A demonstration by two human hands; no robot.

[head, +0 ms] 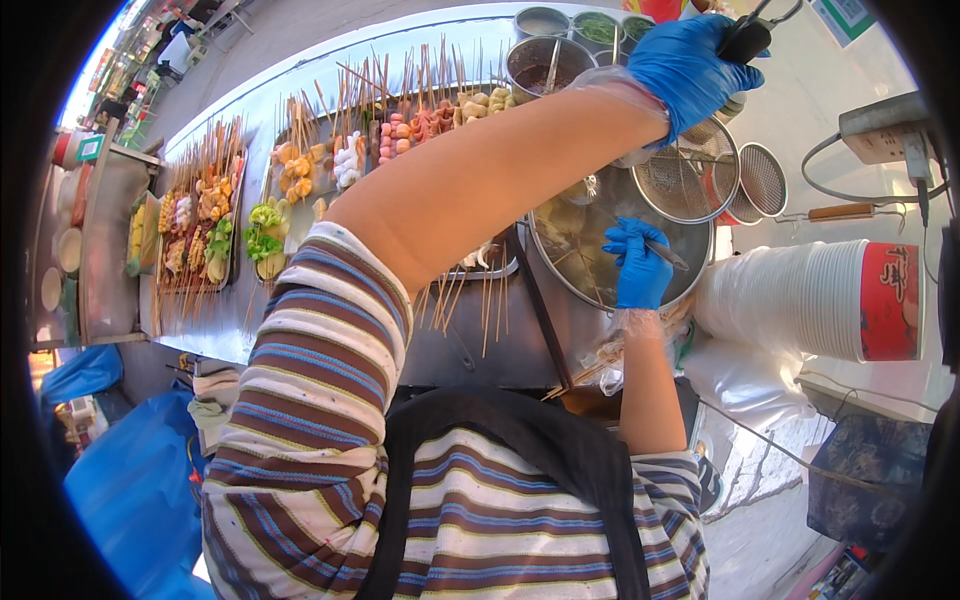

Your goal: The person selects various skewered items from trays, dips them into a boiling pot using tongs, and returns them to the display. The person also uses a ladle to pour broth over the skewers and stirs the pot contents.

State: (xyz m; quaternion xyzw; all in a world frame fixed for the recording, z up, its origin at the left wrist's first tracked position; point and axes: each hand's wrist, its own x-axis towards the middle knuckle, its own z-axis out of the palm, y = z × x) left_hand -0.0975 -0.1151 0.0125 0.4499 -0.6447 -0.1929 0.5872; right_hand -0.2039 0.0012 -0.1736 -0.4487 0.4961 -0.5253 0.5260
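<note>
My left hand [686,75], in a blue glove, reaches across to the upper right. It is shut on a black-handled tool [744,41] with metal loops at its far end; the exact kind cannot be made out. Lower down, my right hand [641,266], also gloved in blue, grips a metal utensil handle [667,253] above a large round metal pot [711,244]. Cloudy broth and several thin skewers [585,262] show inside the pot. A round wire-mesh strainer [686,176] rests at its far right rim, just below my left wrist.
Trays of skewered food [199,225] line the counter at left, partly behind my left arm. A sauce pot [525,71] stands beyond. At right are another mesh strainer [763,180], a stack of paper cups [780,300], a power strip [877,124] and a wooden-handled tool [840,213].
</note>
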